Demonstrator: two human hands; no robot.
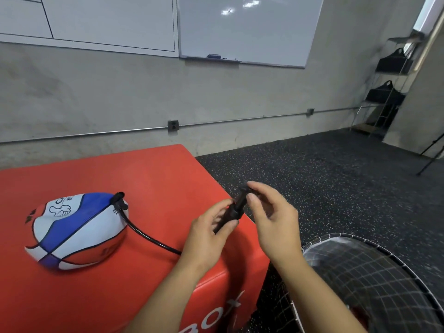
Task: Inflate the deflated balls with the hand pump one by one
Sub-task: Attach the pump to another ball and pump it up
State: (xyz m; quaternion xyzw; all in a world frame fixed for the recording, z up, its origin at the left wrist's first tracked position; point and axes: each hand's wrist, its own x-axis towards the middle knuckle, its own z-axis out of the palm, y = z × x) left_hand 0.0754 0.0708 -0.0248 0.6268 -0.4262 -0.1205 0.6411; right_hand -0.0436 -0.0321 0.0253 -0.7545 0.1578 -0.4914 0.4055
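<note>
Nearest to me, at the bottom right, sits one mesh basket (384, 284) with a white wire rim and dark netting; I can see nothing clearly inside it. Just above it are my two forearms, both bare, reaching forward over the corner of one red padded box (149, 179).

Both hands meet on one small black hand pump (236, 207), held tilted in the air above the box's right edge. My left hand (211, 234) has its fingers and thumb curled round the lower part of the pump body. My right hand (271, 217) pinches the upper end, thumb and fingertips closed on it, the rest of the fingers loosely bent. The pump is blurred, so I can't make out its parts.

One thin black hose (146, 236) runs from under my left hand across the red top to one ball (77, 231), the only ball I count. It is red, white and blue, plainly flattened and sagging, lying on the box well to the left of my hands. The hose ends in a black fitting (119, 200) at the ball's upper right side, touching the skin.

Beyond, I count two whiteboards (247, 30) on the grey wall, and one metal shelf rack (386, 92) in the right corner carrying two dark bags (394, 61). Floor (336, 176) is dark speckled rubber.
</note>
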